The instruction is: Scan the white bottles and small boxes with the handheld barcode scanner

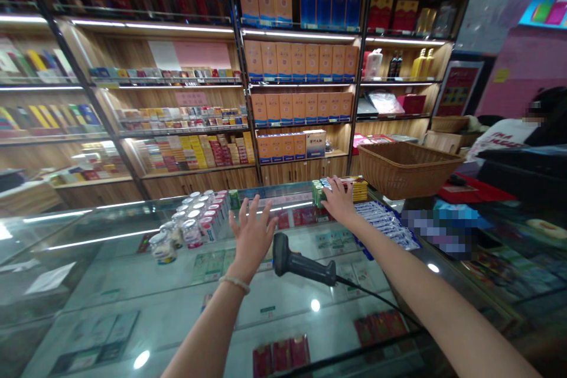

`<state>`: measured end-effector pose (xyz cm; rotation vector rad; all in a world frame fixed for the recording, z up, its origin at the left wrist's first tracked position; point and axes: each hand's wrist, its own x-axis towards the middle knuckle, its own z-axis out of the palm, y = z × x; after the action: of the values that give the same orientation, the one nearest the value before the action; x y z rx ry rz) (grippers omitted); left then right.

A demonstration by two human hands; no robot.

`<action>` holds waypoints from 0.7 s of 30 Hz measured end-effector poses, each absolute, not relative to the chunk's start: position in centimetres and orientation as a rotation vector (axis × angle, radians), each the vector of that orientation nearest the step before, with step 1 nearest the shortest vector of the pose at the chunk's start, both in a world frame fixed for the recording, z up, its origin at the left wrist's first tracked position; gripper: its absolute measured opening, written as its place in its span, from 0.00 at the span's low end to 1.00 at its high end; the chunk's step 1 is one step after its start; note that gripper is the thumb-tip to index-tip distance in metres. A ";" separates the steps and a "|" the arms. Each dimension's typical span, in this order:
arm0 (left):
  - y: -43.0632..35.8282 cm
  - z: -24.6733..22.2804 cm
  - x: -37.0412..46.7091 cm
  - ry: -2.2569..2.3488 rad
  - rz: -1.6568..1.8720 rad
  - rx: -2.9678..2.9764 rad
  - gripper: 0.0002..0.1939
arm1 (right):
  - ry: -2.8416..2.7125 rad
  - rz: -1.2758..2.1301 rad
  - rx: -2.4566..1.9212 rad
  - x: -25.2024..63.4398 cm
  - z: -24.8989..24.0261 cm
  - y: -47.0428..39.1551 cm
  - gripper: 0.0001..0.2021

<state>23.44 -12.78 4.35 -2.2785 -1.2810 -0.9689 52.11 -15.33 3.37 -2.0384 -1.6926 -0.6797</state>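
My left hand (252,236), with a beaded bracelet on its wrist, is held over the glass counter (172,307) with fingers spread and nothing in it. To its left stand rows of small white-lidded jars (194,212) and a green roll (234,199). My right hand (340,201) reaches to the counter's far side, fingers apart, at the green-wrapped packs (317,194) and beside the yellow packs (360,191); whether the fingertips touch them cannot be seen. Between my forearms lies a black barcode scanner (305,264) with its cable running right.
Blue-and-white sachets (385,224) lie right of my right hand. A wicker basket (407,174) stands behind them. A person in a white shirt (502,136) is at the far right. Shelves of orange boxes (299,62) and small packs line the wall.
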 end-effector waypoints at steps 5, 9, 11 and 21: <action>-13.0 4.6 23.4 -1.281 -0.973 -2.289 0.24 | -1.644 -0.563 -2.064 52.5 4.0 -14.5 0.10; -13.2 4.8 23.4 -1.304 -0.968 -2.309 0.24 | -1.693 -0.524 -2.071 52.7 4.1 -14.3 0.07; -13.4 5.0 23.4 -1.314 -0.969 -2.321 0.24 | -1.701 -0.518 -2.064 52.5 4.3 -14.4 0.07; -14.2 5.4 23.3 -1.317 -0.981 -2.348 0.23 | -1.599 -0.431 -1.875 47.9 7.4 -16.0 0.09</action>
<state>23.29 -14.15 5.42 -2.3479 -1.3175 -0.9811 47.91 -15.99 7.35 -1.8752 -1.5986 -0.4305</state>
